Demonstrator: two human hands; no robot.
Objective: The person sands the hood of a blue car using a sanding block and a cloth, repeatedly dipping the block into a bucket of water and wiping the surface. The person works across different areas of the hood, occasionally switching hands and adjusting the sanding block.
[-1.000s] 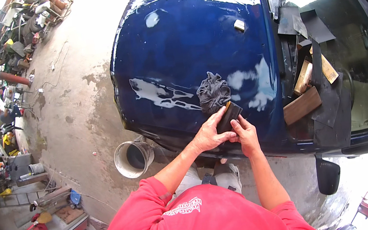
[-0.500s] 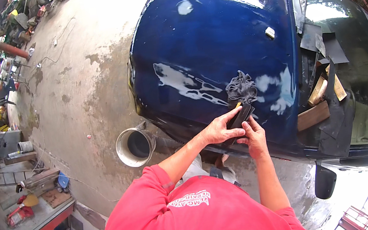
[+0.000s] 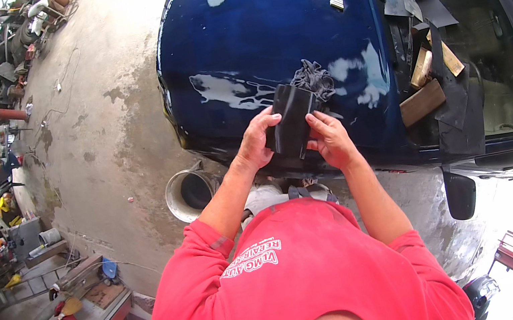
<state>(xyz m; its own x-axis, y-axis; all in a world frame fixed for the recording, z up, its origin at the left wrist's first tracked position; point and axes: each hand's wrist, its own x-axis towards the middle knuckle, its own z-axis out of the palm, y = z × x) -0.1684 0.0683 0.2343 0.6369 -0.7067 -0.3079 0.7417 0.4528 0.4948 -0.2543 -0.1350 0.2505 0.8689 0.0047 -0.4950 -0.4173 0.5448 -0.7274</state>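
A sheet of black sandpaper (image 3: pixel 292 117), slightly curled along its sides, is held between my two hands above the near edge of a blue car hood (image 3: pixel 255 31). My left hand (image 3: pixel 258 139) grips its left side, thumb on the top face. At its right side, my right hand (image 3: pixel 332 139) pinches the edge, with some fingers hidden underneath. Just beyond the sheet, a crumpled grey rag (image 3: pixel 319 79) lies on the hood. Pale, dull patches (image 3: pixel 228 90) mark the paint around it.
A small pale block (image 3: pixel 337 3) rests on the hood. Wood pieces (image 3: pixel 423 101) and black sheets (image 3: pixel 460 119) lie by the windshield. A bucket (image 3: pixel 184 196) stands on the floor left of me. The side mirror (image 3: pixel 461 193) juts out at right. A cluttered bench (image 3: pixel 103 318) is lower left.
The sandpaper was seen narrow and edge-on; now its broad face shows, spread between my hands. My left hand has shifted to its left side. The view has shifted too.
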